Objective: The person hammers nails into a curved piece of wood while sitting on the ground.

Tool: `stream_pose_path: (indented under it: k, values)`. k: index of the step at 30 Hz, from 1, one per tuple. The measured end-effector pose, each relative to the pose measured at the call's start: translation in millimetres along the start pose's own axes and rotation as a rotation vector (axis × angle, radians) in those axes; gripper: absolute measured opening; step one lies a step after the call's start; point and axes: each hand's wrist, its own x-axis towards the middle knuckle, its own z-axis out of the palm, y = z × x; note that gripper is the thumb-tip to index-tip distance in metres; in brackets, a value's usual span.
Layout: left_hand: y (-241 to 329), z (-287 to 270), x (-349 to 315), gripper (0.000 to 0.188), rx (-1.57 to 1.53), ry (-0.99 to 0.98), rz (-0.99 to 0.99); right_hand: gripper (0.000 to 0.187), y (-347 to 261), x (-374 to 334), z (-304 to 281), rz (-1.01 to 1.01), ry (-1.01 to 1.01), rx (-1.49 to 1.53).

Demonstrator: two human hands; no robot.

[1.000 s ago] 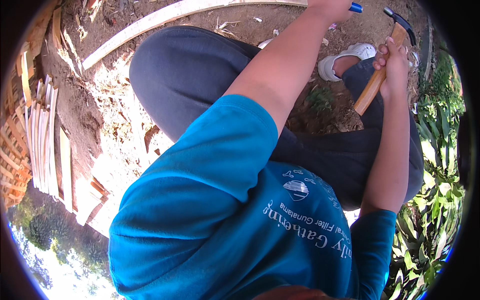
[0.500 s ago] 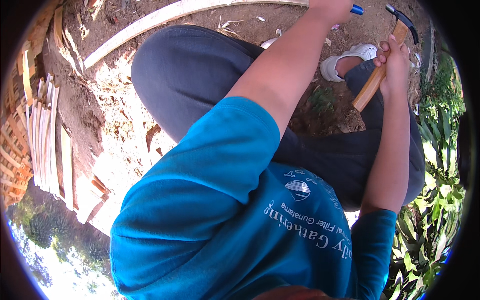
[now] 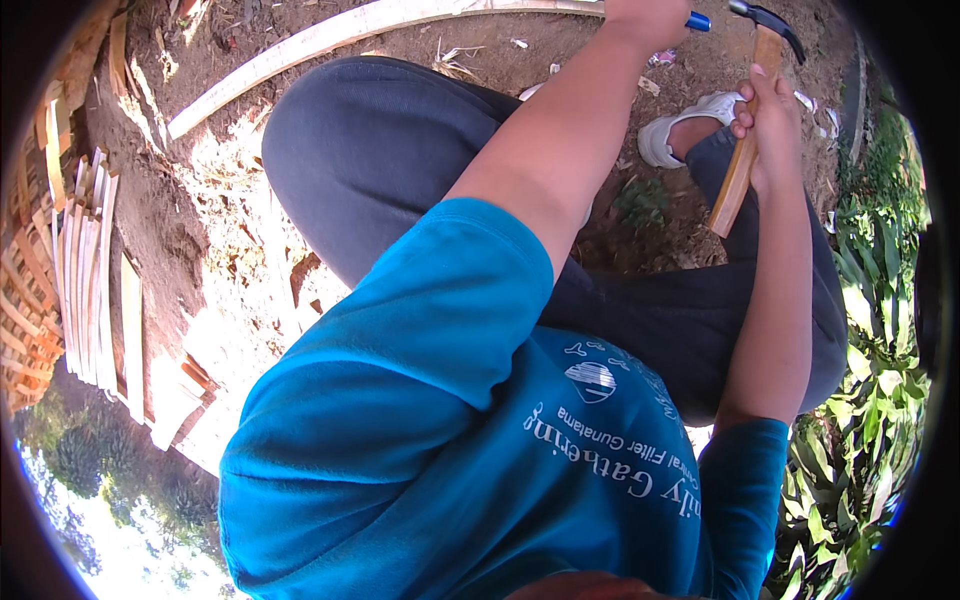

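A claw hammer with a pale wooden handle (image 3: 735, 185) and black head is gripped in my right hand (image 3: 770, 125), its fingers wrapped round the upper handle. The hammer head is up near the top edge of the picture. Just left of it, my left hand (image 3: 650, 18) is closed round a tool whose blue handle end (image 3: 698, 21) sticks out to the right, apart from the hammer head. The tool's other end is hidden. A long pale wooden strip (image 3: 330, 42) lies across the ground and runs up to my left hand; whether the tool touches it I cannot tell.
My bent legs in dark trousers (image 3: 380, 170) and a white shoe (image 3: 660, 140) lie below the hands. Wooden slats (image 3: 90, 270) stand at the left beside a woven basket-like thing (image 3: 25, 310). Green plants (image 3: 870, 350) grow at the right. Scraps lie on the soil.
The hammer and my right hand have shifted left and slightly farther away, closer to the blue handle. My left hand has moved a little to the left with its tool.
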Motion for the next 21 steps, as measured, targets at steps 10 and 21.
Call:
stream_pose_path:
  k: [10,21]
  values:
    - [11.0,-10.2,2.8,0.016,-0.026,0.011,0.019,0.011,-28.5,3.8,-20.2,-0.056,0.065,0.210]
    - [24.1,-13.3,8.6,0.018,-0.098,0.083,0.027,0.010,-28.6,-2.6,-22.7,-0.091,0.152,0.245]
